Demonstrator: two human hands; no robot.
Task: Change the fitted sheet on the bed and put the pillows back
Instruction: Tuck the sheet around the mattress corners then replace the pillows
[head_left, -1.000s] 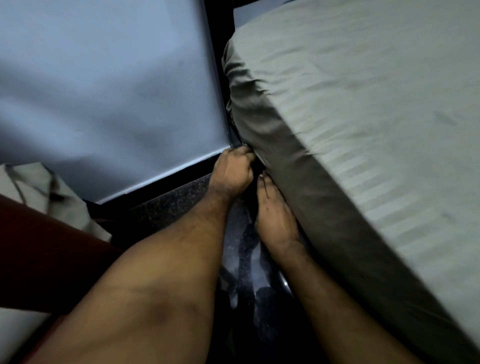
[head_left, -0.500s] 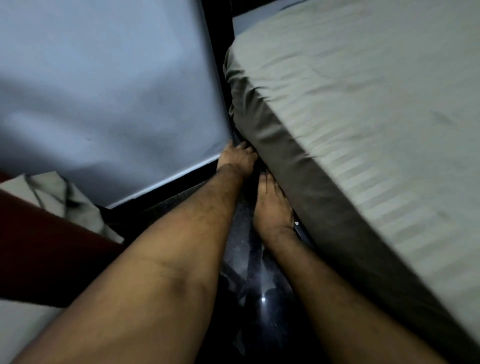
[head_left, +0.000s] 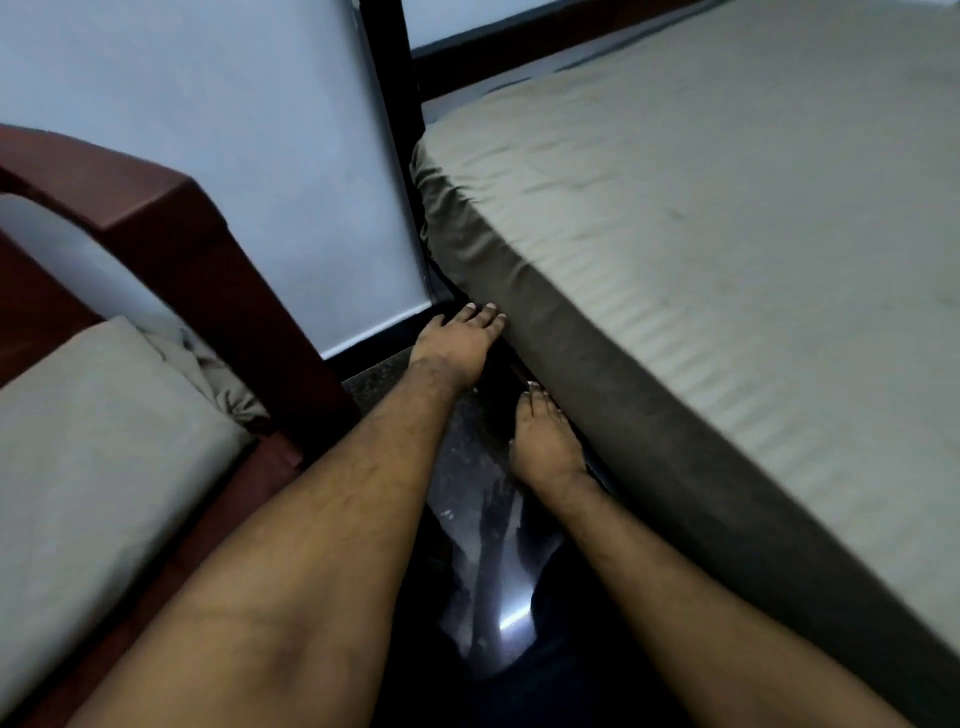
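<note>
Both hands are working low at the mattress corner: left hand (head_left: 457, 338) w/ fingers straight, touching the fitted sheet (head_left: 519, 291) hem; right hand (head_left: 545, 441) flat, fingertips sliding under. Best tucking evenly, pulling fabric taut beneath. Pillow (head_left: 93, 441) lying left of both.

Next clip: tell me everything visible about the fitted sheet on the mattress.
The fitted sheet is grey-green fabric with faint woven stripes, stretched over the mattress top and down its side, gathered in wrinkles at the near corner beside the dark bedpost. The left hand touches its lower edge with straight fingers; the right hand lies along the side's bottom edge.
</note>
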